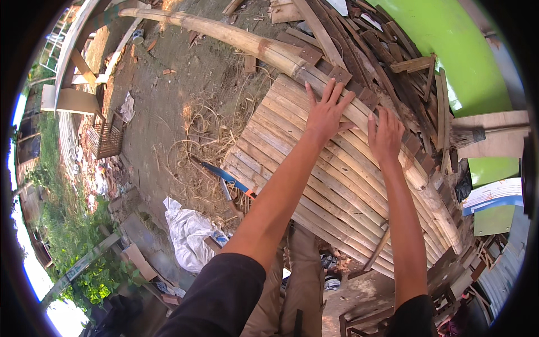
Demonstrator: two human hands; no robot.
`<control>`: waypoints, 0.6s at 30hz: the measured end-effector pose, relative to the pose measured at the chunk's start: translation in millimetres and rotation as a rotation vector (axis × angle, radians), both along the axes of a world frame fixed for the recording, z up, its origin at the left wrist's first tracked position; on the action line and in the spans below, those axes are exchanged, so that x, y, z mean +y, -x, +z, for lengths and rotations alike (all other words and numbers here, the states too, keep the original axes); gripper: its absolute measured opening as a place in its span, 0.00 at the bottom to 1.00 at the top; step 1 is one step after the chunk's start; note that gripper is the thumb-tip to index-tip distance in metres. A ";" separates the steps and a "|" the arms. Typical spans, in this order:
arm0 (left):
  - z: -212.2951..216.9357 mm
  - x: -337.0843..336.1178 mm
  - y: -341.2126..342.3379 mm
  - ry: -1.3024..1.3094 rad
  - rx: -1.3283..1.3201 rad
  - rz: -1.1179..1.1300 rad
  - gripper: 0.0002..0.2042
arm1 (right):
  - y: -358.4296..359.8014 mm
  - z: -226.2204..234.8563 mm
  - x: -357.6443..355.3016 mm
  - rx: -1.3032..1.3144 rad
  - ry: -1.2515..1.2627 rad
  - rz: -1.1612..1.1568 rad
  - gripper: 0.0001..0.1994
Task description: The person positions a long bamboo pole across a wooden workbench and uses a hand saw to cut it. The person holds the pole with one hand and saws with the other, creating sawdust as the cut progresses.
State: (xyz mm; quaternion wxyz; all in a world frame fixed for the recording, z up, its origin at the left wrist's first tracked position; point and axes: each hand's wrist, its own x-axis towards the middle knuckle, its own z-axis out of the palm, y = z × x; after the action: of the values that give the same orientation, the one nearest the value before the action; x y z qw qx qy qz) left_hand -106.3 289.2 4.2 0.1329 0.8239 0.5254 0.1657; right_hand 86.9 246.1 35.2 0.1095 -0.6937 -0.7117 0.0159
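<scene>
A long thick bamboo pole lies along the far edge of a flat panel of split bamboo slats. My left hand rests on the pole with fingers spread. Just to its right, my right hand grips the same pole, fingers curled over its top. Both forearms reach out across the slat panel.
A blue-handled tool lies on dry fibres left of the panel. A white sack sits on the dirt nearby. Dark wooden planks pile up behind the pole, beside a green wall and a broom.
</scene>
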 end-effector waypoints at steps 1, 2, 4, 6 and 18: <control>2.2 1.6 -1.9 0.020 0.013 -0.007 0.42 | 6.3 -4.4 5.2 -0.013 0.006 -0.024 0.19; 3.7 3.2 -0.9 0.041 0.026 -0.003 0.43 | 9.0 -10.6 4.9 -0.025 -0.019 -0.005 0.19; 1.6 -2.1 3.6 -0.005 -0.011 0.013 0.43 | 7.8 -20.2 1.6 -0.050 -0.073 0.032 0.18; 2.4 -5.3 1.8 -0.006 -0.019 0.020 0.43 | 5.4 -23.2 1.3 -0.064 -0.069 0.031 0.20; 14.7 -35.0 42.5 0.103 -0.341 0.046 0.34 | 12.1 -16.7 0.6 -0.104 -0.012 0.060 0.35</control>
State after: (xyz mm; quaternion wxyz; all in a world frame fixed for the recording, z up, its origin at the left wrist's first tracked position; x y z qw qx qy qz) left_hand -148.9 254.2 19.0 0.2582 0.7638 0.5218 0.2788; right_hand 74.8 246.7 18.6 0.0760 -0.6714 -0.7369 -0.0210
